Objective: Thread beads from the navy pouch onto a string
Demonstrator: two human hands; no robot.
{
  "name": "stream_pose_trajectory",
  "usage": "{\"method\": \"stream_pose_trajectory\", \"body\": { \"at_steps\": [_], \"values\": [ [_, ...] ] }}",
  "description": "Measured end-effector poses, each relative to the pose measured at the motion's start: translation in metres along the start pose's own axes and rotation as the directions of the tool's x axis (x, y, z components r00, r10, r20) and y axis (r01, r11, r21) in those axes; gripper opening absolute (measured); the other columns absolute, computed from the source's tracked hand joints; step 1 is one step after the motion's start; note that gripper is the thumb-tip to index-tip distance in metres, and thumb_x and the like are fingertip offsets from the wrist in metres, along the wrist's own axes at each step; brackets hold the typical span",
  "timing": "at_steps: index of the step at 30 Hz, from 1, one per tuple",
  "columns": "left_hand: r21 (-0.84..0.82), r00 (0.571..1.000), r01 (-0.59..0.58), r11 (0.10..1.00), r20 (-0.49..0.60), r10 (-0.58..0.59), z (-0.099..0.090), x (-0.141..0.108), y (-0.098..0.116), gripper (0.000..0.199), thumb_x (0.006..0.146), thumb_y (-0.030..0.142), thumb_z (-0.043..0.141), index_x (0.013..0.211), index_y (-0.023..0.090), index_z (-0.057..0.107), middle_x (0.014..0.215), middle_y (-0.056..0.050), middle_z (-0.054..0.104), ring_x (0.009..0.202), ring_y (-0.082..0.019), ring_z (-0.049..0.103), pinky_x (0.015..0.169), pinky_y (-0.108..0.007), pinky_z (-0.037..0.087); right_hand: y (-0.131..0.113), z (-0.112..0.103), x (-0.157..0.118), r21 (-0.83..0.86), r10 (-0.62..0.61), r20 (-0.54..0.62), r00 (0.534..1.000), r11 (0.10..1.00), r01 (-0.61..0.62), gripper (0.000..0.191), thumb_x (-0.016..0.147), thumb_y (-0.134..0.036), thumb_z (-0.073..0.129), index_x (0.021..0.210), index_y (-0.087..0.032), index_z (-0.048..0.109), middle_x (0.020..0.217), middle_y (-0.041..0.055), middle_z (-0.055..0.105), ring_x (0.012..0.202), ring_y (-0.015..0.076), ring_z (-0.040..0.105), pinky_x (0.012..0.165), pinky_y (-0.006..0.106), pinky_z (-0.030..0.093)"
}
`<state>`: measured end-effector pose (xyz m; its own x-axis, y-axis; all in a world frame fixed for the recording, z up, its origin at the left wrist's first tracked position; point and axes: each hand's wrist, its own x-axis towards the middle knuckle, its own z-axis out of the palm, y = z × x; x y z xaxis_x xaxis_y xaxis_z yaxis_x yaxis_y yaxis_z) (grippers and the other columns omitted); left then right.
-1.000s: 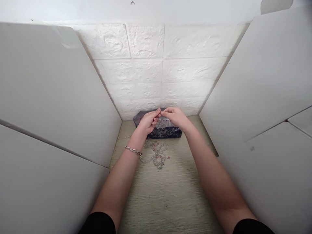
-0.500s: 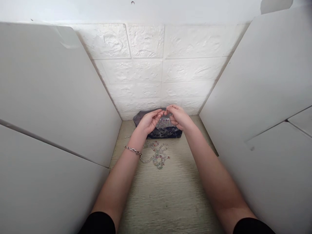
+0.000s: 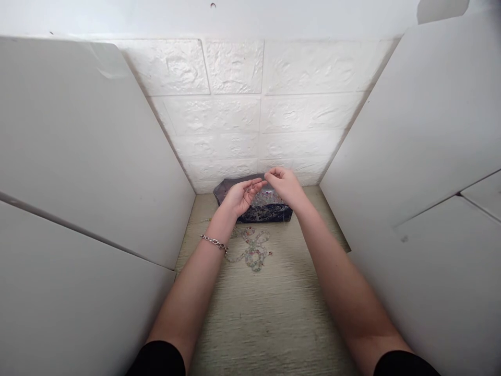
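Grip, right hand (image 3: 286,189): thumb and forefinger drawn together at the tips; whether a small item is pinched between them cannot be determined. Grip, left hand (image 3: 239,198): half open, palm turned partly up, fingers loosely extended toward the right fingertips; contents, if any, too small to confirm. The fingertips of both hands meet or nearly meet above the dark patterned container (image 3: 265,213).

Change noted against the preceding frame: the right fingers, then spread apart and partly lowered, are now gathered into a pinch. In the earliest frame both hands were pinched closely together; the left has since opened. The container shows no evident shift.

The beaded strand (image 3: 252,253) lies in loops on the worktop (image 3: 270,313), on the near side of the container, partly hidden by the left forearm. A small reddish piece (image 3: 270,253) sits at its right edge. Loose-looking pale and pink beads (image 3: 269,197) are visible in the container, which stands near the white brick-patterned wall (image 3: 235,112). A chain bracelet (image 3: 213,242) encircles the left wrist.
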<state>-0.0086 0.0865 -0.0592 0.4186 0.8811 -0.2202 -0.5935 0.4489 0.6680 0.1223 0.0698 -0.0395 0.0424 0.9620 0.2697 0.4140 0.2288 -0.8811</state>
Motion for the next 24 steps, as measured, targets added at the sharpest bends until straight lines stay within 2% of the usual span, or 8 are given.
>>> {"method": "stream_pose_trajectory", "body": {
  "at_steps": [5,8,12,15,18,21,24],
  "values": [
    [0.067,0.999,-0.031,0.997,-0.026,0.033,0.0036,-0.0007,-0.0035,0.022,0.071,-0.003,0.041,0.084,-0.001,0.058,0.074,-0.013,0.062,0.071,-0.011,0.060,0.050,-0.007,0.046,0.0057,0.0012,0.0021,-0.040,-0.028,-0.047,0.999,0.999,0.026,0.017,0.068,-0.029,0.041,0.062,-0.015,0.049,0.057,-0.0019,0.046,0.054,0.0092,0.040,0.051,0.020,0.029],
    [0.068,0.999,-0.050,0.996,-0.010,0.051,0.0023,0.0001,-0.0052,0.023,0.070,-0.004,0.041,0.084,-0.002,0.058,0.078,-0.014,0.062,0.075,-0.012,0.060,0.053,-0.007,0.047,0.0089,0.0020,0.0030,-0.047,-0.027,-0.046,0.999,0.999,0.025,0.018,0.068,-0.029,0.041,0.063,-0.015,0.050,0.056,-0.0019,0.046,0.053,0.0092,0.040,0.050,0.021,0.029],
    [0.043,0.999,-0.043,0.998,-0.006,0.043,0.0023,-0.0015,-0.0036,0.026,0.070,-0.004,0.041,0.090,-0.002,0.057,0.075,-0.012,0.062,0.070,-0.009,0.060,0.053,-0.007,0.046,0.0100,0.0026,0.0028,-0.071,-0.016,-0.040,0.999,0.997,0.013,0.019,0.068,-0.030,0.041,0.064,-0.015,0.052,0.058,-0.0012,0.048,0.054,0.0098,0.041,0.050,0.021,0.029],
    [0.004,1.000,0.014,1.000,-0.027,-0.014,0.0044,-0.0038,-0.0011,0.028,0.071,-0.004,0.038,0.093,-0.003,0.056,0.065,-0.009,0.061,0.058,-0.006,0.058,0.050,-0.007,0.046,0.0083,0.0020,0.0020,-0.096,-0.016,-0.035,0.999,0.995,0.012,0.019,0.069,-0.030,0.041,0.065,-0.015,0.053,0.059,-0.0007,0.050,0.054,0.0102,0.042,0.051,0.022,0.030],
    [-0.007,0.999,0.047,0.999,-0.026,-0.047,0.0053,-0.0045,0.0004,0.031,0.071,-0.004,0.037,0.095,-0.002,0.055,0.063,-0.008,0.060,0.052,-0.005,0.056,0.048,-0.007,0.046,0.0063,0.0009,0.0011,-0.133,-0.016,-0.033,0.999,0.991,0.011,0.019,0.069,-0.029,0.041,0.065,-0.015,0.053,0.059,-0.0008,0.051,0.054,0.0102,0.042,0.052,0.022,0.030],
    [0.026,0.999,0.032,0.999,-0.024,-0.031,0.0045,-0.0030,0.0002,0.029,0.069,-0.005,0.038,0.093,-0.001,0.055,0.069,-0.009,0.061,0.054,-0.005,0.056,0.050,-0.009,0.046,0.0057,0.0005,0.0008,-0.167,-0.036,-0.027,0.999,0.985,0.031,0.018,0.069,-0.028,0.041,0.065,-0.015,0.053,0.059,-0.0010,0.051,0.055,0.0103,0.043,0.052,0.022,0.030],
    [0.066,0.998,-0.055,0.996,-0.034,0.057,0.0030,-0.0005,-0.0002,0.026,0.067,-0.005,0.040,0.086,0.002,0.056,0.075,-0.011,0.061,0.067,-0.009,0.059,0.060,-0.012,0.048,0.0055,0.0005,0.0004,-0.184,-0.051,-0.027,0.998,0.982,0.045,0.017,0.069,-0.027,0.041,0.065,-0.015,0.053,0.059,-0.0011,0.051,0.056,0.0103,0.043,0.053,0.022,0.030]
  ]
}}
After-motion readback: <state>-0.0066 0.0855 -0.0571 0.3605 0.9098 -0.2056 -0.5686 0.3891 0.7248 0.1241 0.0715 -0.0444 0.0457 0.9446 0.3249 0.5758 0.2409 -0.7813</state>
